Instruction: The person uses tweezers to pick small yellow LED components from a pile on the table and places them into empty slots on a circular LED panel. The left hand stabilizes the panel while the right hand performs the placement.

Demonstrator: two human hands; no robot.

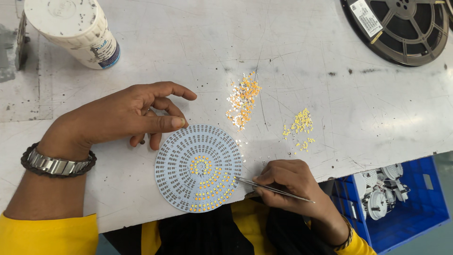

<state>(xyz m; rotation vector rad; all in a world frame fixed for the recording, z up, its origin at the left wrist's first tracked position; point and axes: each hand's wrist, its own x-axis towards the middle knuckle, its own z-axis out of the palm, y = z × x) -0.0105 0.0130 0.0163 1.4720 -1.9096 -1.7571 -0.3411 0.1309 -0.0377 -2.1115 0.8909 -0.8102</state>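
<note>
The right hand (287, 182) is pinching thin metal tweezers (273, 189), their tip touching the round pale-blue circuit board (198, 168) lying near the front edge of the scratched white worktop (188, 56). The left hand (125, 115) is resting loosely open, holding nothing, its fingertips touching the board's upper-left rim. Small yellow-orange chips (243, 100) are lying scattered just beyond the board.
</note>
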